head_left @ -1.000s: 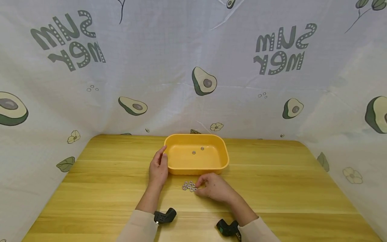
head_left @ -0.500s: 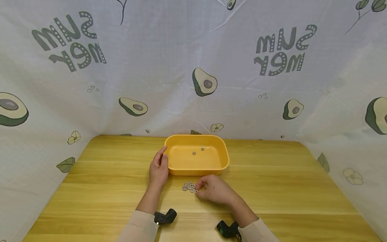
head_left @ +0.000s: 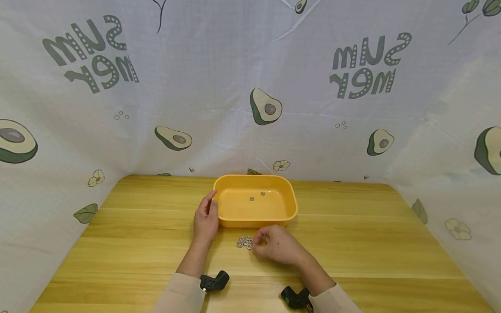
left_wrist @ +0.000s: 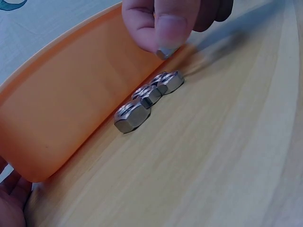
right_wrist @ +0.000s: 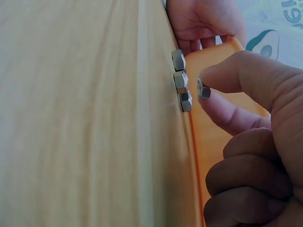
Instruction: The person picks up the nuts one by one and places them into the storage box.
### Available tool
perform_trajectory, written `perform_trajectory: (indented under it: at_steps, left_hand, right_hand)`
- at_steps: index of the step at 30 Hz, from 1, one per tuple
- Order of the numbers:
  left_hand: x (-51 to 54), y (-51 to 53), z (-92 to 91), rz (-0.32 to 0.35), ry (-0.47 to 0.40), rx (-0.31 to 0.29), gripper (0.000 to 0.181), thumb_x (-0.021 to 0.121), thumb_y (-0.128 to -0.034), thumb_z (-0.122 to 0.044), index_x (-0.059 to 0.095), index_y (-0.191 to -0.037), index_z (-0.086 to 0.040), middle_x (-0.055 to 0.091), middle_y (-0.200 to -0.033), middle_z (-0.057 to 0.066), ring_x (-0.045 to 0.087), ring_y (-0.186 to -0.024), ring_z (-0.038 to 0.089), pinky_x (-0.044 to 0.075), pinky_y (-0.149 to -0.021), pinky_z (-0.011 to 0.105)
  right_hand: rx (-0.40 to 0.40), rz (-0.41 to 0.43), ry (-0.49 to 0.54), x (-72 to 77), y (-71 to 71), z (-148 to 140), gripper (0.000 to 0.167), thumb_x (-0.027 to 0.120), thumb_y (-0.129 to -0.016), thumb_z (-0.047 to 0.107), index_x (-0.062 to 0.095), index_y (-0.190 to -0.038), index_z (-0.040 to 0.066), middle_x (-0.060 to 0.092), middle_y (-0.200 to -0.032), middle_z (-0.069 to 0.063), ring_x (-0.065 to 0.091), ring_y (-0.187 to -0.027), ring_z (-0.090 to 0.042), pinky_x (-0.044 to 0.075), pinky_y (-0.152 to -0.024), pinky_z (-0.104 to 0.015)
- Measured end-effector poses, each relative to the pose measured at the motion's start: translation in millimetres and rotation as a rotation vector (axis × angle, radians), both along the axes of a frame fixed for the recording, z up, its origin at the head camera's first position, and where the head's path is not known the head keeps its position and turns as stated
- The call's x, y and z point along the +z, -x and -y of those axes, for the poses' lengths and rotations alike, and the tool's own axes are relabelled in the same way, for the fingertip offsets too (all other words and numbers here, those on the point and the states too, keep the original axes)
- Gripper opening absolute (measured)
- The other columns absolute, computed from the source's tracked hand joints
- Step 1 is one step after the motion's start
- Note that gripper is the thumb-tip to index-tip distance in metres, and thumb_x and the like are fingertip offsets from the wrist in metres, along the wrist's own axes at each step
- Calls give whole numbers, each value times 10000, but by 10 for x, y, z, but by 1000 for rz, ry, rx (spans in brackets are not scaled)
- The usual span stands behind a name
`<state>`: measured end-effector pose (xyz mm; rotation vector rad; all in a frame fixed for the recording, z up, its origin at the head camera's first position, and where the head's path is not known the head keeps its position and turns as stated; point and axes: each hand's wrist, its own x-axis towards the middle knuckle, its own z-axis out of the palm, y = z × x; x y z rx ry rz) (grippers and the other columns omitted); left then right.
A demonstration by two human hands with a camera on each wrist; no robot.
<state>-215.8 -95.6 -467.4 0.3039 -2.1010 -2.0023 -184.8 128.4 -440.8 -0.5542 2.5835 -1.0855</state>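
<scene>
My right hand (head_left: 278, 245) pinches a small metal hex nut (right_wrist: 204, 91) between thumb and index finger, its other fingers curled in. In the left wrist view this nut (left_wrist: 165, 53) is slightly above the table, mostly covered by the fingertips. Just left of that hand, several silver nuts (head_left: 245, 242) lie clustered on the table in front of a yellow plastic tray (head_left: 254, 223). My left hand (head_left: 205, 222) rests against the tray's left wall, fingers fairly straight, with the index fingertip near the rim. Two nuts (head_left: 262, 193) lie apart on the tray floor.
The wooden table (head_left: 372, 234) extends on both sides of the tray. Behind it hangs a pale cloth (head_left: 219, 87) printed with avocados. Each wrist carries a black camera; the left wrist camera (head_left: 214, 281) is near the table's front.
A nut at the right edge of the cluster is now lifted between the right fingertips. The left hand and tray hold their places.
</scene>
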Motion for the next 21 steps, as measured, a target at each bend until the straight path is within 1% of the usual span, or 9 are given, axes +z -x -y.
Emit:
perform_trajectory:
  at_steps: [6,15,21]
  left_hand:
    - [0,1,0,7,2,2,402,467,-1073,-249,573,-1460,-238,506,-1555,78,456,-1449,278,355,-1212,485]
    - [-4,3,0,7,-5,1,404,466,-1072,-251,572,-1461,-235,499,-1561,75,447,-1459,278,351,-1217,482]
    - [-5,1,-5,11,-2,3,405,466,-1072,-256,570,-1463,-237,502,-1558,77,450,-1454,282,354,-1212,489]
  right_hand:
    - [-35,-8,3,17,-17,17,79,792,-841,205,716,-828,189,481,-583,72,408,-525,-79,300,-458,-205]
    - [-51,2,16,27,-12,22,76,786,-854,222,721,-846,183,469,-579,71,395,-521,-83,285,-457,-202]
    - [-77,13,34,43,-17,27,86,783,-867,240,723,-872,179,443,-572,64,389,-508,-94,279,-453,-201]
